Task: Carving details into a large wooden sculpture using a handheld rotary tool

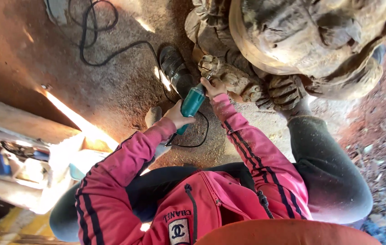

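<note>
- The person's left hand (pixel 178 115) is wrapping around the rear of a teal power tool (pixel 192 102), fingers closed on its body
- The right hand (pixel 215 86) is gripping the front end of the same tool, close to the tip, which is meeting the wood; the bit itself is too small to make out
- The tool is lying slanted between the two hands, its nose pointing up toward a large carved wooden sculpture (pixel 293 41) that is filling the upper right of the view
- The working end is touching a pale, knobbly carved part (pixel 229 79) at the lower edge of the sculpture
- A black cable (pixel 106 54) is running from the tool's rear in a loop and snaking across the dusty ground (pixel 111 90)
- A second, darker power tool (pixel 175 68) is lying on the ground just beside the hands
- Pink sleeves with dark stripes (pixel 247 145) are covering both arms; dark trousers (pixel 329 172) are covering the bent knees
- A pale box holding small items (pixel 16 159) is sitting well apart at the left edge
</note>
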